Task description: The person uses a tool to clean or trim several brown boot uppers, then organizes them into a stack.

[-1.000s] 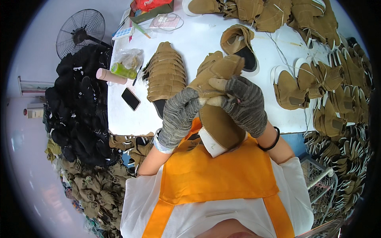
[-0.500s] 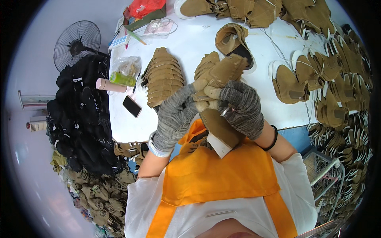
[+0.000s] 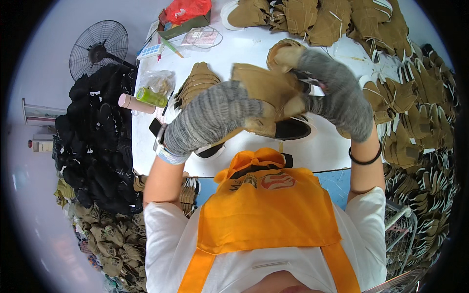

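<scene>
My left hand (image 3: 229, 110), in a grey knit glove with bare-looking tan fingertips, is closed on a tan suede shoe upper (image 3: 259, 85), blurred by motion. My right hand (image 3: 337, 93), gloved alike, is at the upper's right side, its lower fingertips against it. Its upper fingers reach over a tan shoe (image 3: 281, 48) behind. Between those fingers shows a small dark tool (image 3: 312, 79) with a reddish spot; its kind is unclear. Below the upper, a dark-lined shoe with a pale sole (image 3: 295, 129) lies partly hidden. A stack of tan uppers (image 3: 198, 78) sits beyond my left hand.
On the white table (image 3: 234, 44) are a green bottle (image 3: 152, 96), a pink bottle (image 3: 133, 103), a phone (image 3: 155, 127) and a box with red plastic (image 3: 184, 22). Tan shoes (image 3: 410, 93) crowd the right. A fan (image 3: 97, 51) and black shoe pile (image 3: 97, 146) are left.
Both hands have moved up and outward over the table, away from my orange apron. The upper has gone with them and turned. My right hand has shifted right, toward the far shoe.
</scene>
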A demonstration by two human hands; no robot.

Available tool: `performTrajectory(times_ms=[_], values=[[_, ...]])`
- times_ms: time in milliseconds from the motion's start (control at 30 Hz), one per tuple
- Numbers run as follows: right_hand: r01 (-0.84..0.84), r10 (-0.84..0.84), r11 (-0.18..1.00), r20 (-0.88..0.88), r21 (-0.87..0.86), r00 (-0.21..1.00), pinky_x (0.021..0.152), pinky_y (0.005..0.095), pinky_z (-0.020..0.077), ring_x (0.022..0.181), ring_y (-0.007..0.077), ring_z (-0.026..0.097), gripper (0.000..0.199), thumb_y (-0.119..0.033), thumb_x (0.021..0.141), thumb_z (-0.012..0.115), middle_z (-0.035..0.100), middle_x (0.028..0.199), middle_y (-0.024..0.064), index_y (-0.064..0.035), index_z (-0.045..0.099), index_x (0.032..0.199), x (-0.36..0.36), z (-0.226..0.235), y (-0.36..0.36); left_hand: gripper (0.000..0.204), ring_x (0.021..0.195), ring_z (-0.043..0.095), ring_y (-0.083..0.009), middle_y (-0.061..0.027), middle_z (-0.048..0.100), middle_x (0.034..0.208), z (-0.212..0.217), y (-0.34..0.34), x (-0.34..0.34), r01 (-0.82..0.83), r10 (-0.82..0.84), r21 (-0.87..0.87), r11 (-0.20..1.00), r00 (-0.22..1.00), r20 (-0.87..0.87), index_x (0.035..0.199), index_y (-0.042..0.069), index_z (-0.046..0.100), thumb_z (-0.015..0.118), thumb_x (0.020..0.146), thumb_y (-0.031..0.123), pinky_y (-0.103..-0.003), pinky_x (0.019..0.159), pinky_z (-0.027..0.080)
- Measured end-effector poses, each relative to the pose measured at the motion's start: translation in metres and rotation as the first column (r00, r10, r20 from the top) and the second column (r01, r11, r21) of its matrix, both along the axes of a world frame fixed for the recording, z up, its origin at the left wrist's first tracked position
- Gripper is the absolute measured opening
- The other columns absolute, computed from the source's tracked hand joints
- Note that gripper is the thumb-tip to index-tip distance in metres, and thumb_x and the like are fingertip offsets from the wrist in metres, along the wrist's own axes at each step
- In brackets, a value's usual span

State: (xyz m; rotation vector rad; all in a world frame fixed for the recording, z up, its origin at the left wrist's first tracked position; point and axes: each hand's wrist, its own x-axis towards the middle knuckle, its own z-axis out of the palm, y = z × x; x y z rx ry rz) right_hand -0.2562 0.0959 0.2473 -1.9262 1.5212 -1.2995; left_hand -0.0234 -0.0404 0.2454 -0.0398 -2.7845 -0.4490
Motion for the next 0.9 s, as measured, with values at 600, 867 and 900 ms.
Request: performTrajectory(times_ms=[600, 867, 900], values=[[0.012, -0.307, 0.941, 0.841, 0.337, 0.445, 0.081, 0.0279, 0.0541, 0.098, 0.0154, 0.06, 0.041, -0.025, 0.089, 0.062, 0.061, 0.109, 0.009, -0.0008, 0.052, 0.122, 0.06, -0.087, -0.005, 0.074, 0.117, 0.05, -0.0248, -0.0157, 0.053, 0.126, 0.084, 0.026, 0.047, -0.352, 0.391, 0.556, 0.753, 0.919, 0.053, 0.129, -0.002, 0.047, 0.067, 0.077, 0.047, -0.035, 0.1, 0.037], [-0.288, -0.138, 0.937, 0.966, 0.199, 0.217, 0.095, 0.03, 0.0451, 0.115, 0.0162, 0.049, 0.07, -0.031, 0.087, 0.064, 0.046, 0.129, 0.0101, -0.0057, 0.028, 0.141, 0.097, -0.099, 0.007, 0.112, 0.127, 0.042, -0.0366, -0.0203, 0.051, 0.127, -0.034, 0.035, -0.005, -0.499, 0.513, -0.117, 0.859, 0.836, 0.196, 0.138, 0.002, 0.037, 0.071, 0.056, 0.07, -0.053, 0.111, 0.014], [-0.372, -0.146, 0.903, 0.968, 0.214, 0.203, 0.098, 0.031, 0.0427, 0.118, 0.0169, 0.046, 0.073, -0.031, 0.087, 0.064, 0.043, 0.131, 0.0106, -0.0059, 0.026, 0.143, 0.099, -0.102, 0.015, 0.106, 0.121, 0.048, -0.0352, -0.0201, 0.056, 0.119, -0.042, 0.036, -0.001, -0.48, 0.438, 0.068, 0.874, 0.843, 0.313, 0.134, 0.0, 0.042, 0.072, 0.058, 0.067, -0.05, 0.109, 0.02]])
